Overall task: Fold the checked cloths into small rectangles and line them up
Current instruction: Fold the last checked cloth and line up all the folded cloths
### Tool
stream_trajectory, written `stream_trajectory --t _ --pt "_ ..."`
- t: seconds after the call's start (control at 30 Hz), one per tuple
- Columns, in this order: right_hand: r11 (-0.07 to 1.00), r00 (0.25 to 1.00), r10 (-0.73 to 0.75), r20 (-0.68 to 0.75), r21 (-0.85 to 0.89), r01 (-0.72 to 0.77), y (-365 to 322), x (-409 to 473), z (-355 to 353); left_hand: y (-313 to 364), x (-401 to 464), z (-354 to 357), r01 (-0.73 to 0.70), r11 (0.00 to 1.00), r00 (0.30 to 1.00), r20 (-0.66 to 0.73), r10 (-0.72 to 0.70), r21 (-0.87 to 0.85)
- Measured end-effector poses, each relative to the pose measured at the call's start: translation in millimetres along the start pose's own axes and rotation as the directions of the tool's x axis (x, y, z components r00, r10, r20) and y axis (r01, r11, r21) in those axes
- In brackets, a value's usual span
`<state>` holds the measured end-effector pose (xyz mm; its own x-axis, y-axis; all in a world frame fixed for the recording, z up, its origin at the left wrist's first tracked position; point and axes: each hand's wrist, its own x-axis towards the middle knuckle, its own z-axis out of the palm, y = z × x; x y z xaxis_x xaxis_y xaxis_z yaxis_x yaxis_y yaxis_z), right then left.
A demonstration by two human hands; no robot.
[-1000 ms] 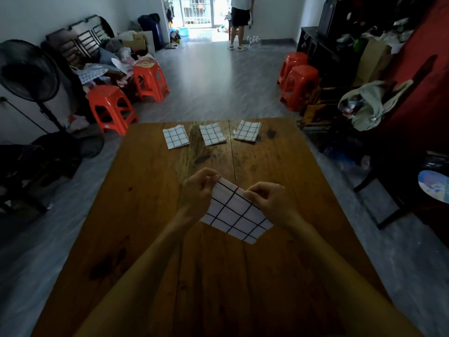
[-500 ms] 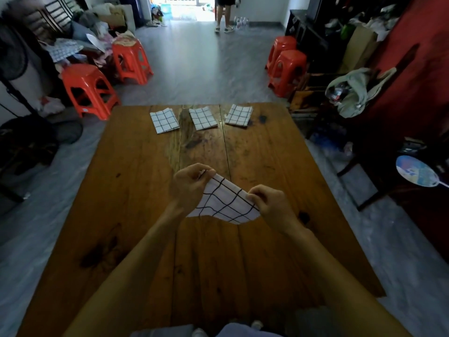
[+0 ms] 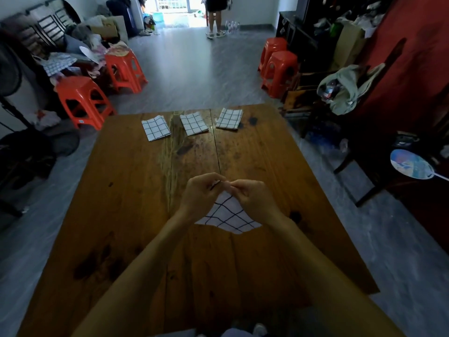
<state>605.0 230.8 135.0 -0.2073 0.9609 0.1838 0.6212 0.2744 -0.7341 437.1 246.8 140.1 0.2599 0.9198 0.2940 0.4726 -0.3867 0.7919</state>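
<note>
A white cloth with a black check (image 3: 227, 216) hangs between my hands above the middle of the wooden table (image 3: 136, 195). My left hand (image 3: 200, 194) and my right hand (image 3: 252, 199) each pinch an upper corner, and the two corners meet at my fingertips. The lower part of the cloth sags toward the table. Three folded checked cloths lie in a row along the far edge: one on the left (image 3: 156, 127), one in the middle (image 3: 194, 123), one on the right (image 3: 229, 119).
Orange plastic stools stand left (image 3: 82, 100) and right (image 3: 279, 69) of the table's far end. A dark chair with a round fan (image 3: 410, 164) stands at the right. A person (image 3: 215, 13) stands by the far doorway.
My hands have come together, bringing the two held corners of the cloth to meet. The cloth has gone from spread wide to doubled and hanging.
</note>
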Motion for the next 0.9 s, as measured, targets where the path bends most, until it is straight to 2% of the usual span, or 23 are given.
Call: stream_trajectory --t 0.1,0.2,0.4,0.5,0.6,0.67,0.77,0.83,0.9 --pt "0.999 0.999 -0.032 -0.028 0.025 0.032 5.0 0.1 -5.9 -1.2 5.3 -7.7 0.041 0.996 0.998 -0.038 -0.045 -0.083" --pt "0.999 1.0 0.017 -0.024 0.033 -0.016 20.7 -12.1 -9.1 -2.3 8.1 -13.8 0.048 0.997 0.993 -0.102 -0.055 -0.067" --pt "1.0 0.995 0.022 -0.099 -0.004 -0.023 48.4 -39.0 -12.4 -3.0 9.6 -11.2 0.079 0.996 0.992 -0.099 -0.082 -0.033" --pt "0.991 0.991 0.131 -0.018 -0.012 -0.132 58.6 -41.4 -17.0 -1.0 16.9 -16.9 0.062 0.997 0.995 -0.078 -0.059 0.041" --pt "0.989 0.984 0.148 0.098 -0.019 -0.146 48.0 -30.5 -18.8 8.5 19.5 -10.9 0.003 0.994 1.0 0.025 -0.005 0.106" --pt "0.99 0.984 0.125 0.124 0.054 -0.132 32.2 -19.5 -17.9 16.1 19.1 -2.0 -0.055 0.991 0.995 0.084 0.045 0.121" --pt "0.984 0.993 0.075 0.094 0.153 -0.089 15.5 -9.9 -10.6 18.8 17.1 1.4 -0.07 0.995 0.995 0.078 0.064 0.074" --pt "0.943 0.993 0.114 0.043 0.31 -0.121 13.6 -9.6 -9.0 14.6 8.3 -4.4 0.028 0.999 0.999 0.015 -0.029 0.017" --pt "0.832 0.979 0.198 0.046 0.52 -0.193 13.2 -11.2 -12.9 10.3 -7.8 -10.2 0.191 0.973 0.98 -0.037 -0.198 -0.13"
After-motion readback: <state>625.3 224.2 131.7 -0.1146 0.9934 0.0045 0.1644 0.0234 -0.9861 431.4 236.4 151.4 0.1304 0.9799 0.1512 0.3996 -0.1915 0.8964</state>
